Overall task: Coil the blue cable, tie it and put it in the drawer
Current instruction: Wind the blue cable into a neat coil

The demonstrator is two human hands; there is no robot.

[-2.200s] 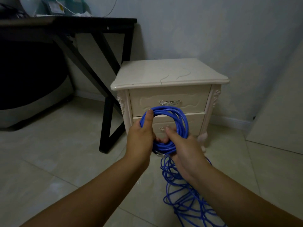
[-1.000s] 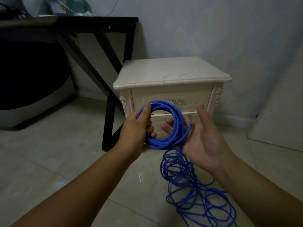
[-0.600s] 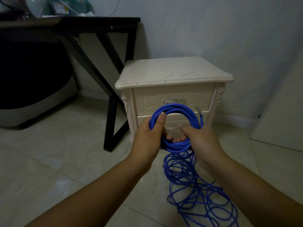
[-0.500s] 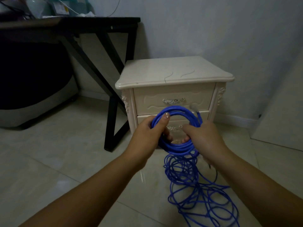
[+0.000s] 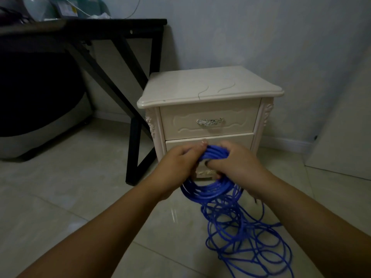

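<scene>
Both forearms reached fwd from the bottom edge and met in front of the nightstand (image 5: 210, 87), backs of hands up. L hand (image 5: 176, 167) gripped the top of the coiled blue cable (image 5: 206, 192) from the left. Its fingers were curled round the bundled strands, and one fingertip w/ a pale nail lay on top of the bundle. R hand (image 5: 236, 165) gripped the same top stretch from the right, fingers wrapped over it and thumb under it as far as could be seen. The two hands sat just beside each other, and neither had fingers spread.

The coil hung below the hands as a loop of several turns. Its lower arc showed between the wrists, in front of the lower drawer (image 5: 243, 140). The rest of the cable ran down into a loose tangle (image 5: 241, 237) on the tiled floor (image 5: 60, 197), under the R forearm.

The nightstand had 2 drawers. The upper drawer (image 5: 230, 117) was closed, w/ a silver handle (image 5: 209, 122) at mid-front. The lower drawer also looked closed but was mostly hidden behind hands and coil. Contents of both: couldn't tell.

Left of the nightstand stood a black desk (image 5: 112, 29); the items on top were too dim to name. A pale board (image 5: 345, 137) leaned vs the wall (image 5: 261, 37) at right.
</scene>
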